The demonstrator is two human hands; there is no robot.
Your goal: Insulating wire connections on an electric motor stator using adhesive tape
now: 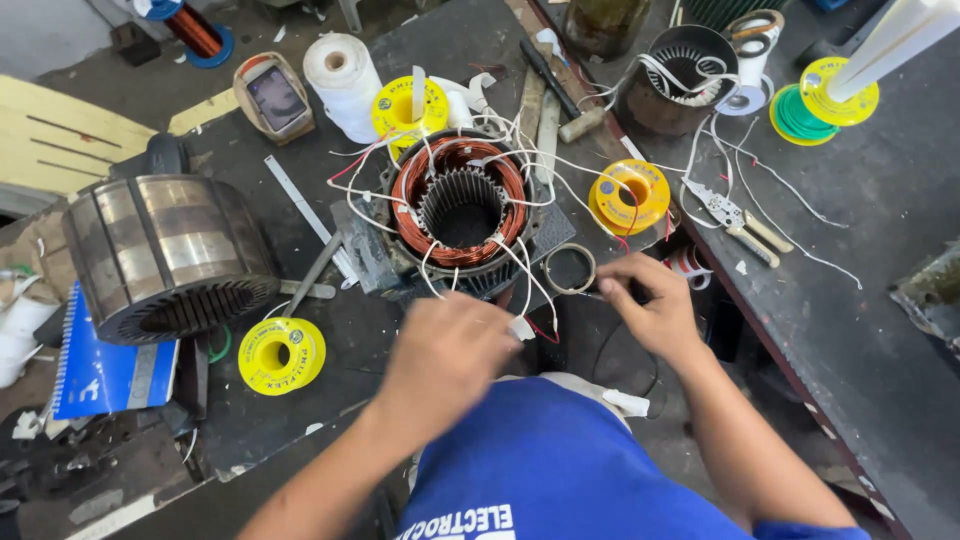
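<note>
Copper-wound stator (460, 205) at frame centre; below it, blurred left hand (445, 360), finger state indiscernible; right hand (650, 305) fingers pinching a thin dark tool.

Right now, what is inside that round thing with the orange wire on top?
Inside the stator you can see a ring of grey metal teeth around a dark hollow middle. The bottom of the hole is too dark to see.

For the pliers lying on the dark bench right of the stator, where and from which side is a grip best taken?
Probably the cream handles of the pliers, approached from above at the near right. They lie flat, handles splayed toward the bench edge, jaws pointing up-left among white leads. The right hand is closest.
</note>
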